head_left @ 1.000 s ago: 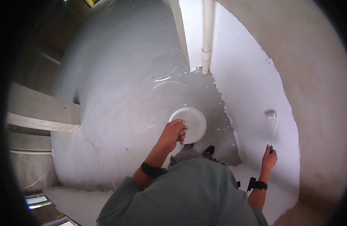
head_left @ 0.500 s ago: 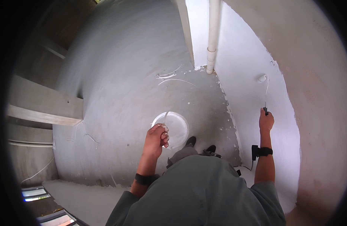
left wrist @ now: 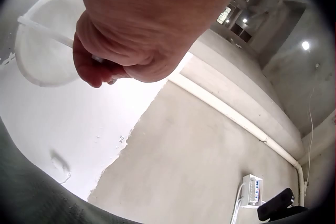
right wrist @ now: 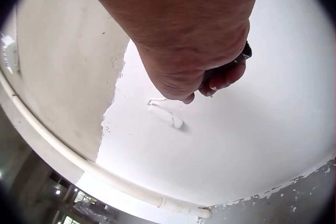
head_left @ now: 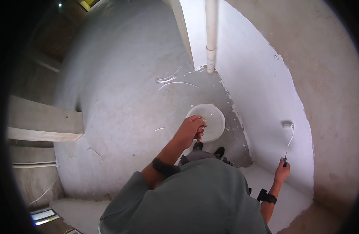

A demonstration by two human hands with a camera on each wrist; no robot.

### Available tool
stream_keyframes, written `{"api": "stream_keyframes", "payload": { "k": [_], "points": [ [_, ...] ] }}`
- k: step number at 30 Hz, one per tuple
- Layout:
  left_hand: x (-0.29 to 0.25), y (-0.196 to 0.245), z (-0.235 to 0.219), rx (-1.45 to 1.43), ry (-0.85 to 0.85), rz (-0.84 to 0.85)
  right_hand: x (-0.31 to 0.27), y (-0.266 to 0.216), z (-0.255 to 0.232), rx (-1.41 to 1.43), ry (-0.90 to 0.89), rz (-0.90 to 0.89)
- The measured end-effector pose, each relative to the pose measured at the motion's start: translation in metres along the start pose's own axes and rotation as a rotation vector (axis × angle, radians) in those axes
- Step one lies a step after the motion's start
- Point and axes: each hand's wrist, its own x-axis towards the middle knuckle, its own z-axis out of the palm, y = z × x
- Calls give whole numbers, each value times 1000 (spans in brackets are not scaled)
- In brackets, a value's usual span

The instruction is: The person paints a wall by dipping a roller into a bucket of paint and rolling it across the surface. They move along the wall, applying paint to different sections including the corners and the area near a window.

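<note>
In the head view my left hand (head_left: 191, 130) is curled in front of a round white bucket (head_left: 224, 121). The left wrist view shows a white strip-like handle (left wrist: 47, 30) running from the bucket rim (left wrist: 21, 61) into the curled fingers of my left hand (left wrist: 131, 40), which grip it. My right hand (head_left: 281, 172) holds a paint roller by its black handle (head_left: 285, 162); the white roller head (head_left: 287, 126) lies against the white-painted wall. From the right wrist, fingers of my right hand (right wrist: 197, 61) wrap the handle, and the roller head (right wrist: 167, 116) shows beyond.
A vertical pipe (head_left: 210, 39) stands in the wall corner. White paint (head_left: 257, 78) ends in a ragged edge against bare wall (head_left: 327, 78). Thin white strips (head_left: 179, 83) lie on the grey floor (head_left: 121, 97). My shoes are below the bucket. An electrical box (left wrist: 252, 190) is on the wall.
The roller went up the head view, then came back down to slightly below where it started. My left hand and the bucket shifted left, then right. Both grips stayed the same.
</note>
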Motion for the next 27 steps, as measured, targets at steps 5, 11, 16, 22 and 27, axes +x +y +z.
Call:
{"api": "stream_keyframes", "payload": {
  "k": [5, 11, 16, 22, 27],
  "points": [
    [20, -9, 21, 29, -158, -51, -49, 67, -33, -69, 108, 75],
    [17, -15, 29, 28, -184, -73, -56, 88, -42, -87, 120, 93],
    [-5, -10, 16, 16, -46, -20, -20, 42, -19, -37, 44, 23],
    [-35, -12, -3, -57, 115, 42, 28, -61, 17, 46, 41, -76],
    [-58, -20, -24, -109, 239, 115, 56, -148, 33, 79, -60, -90]
  ]
}}
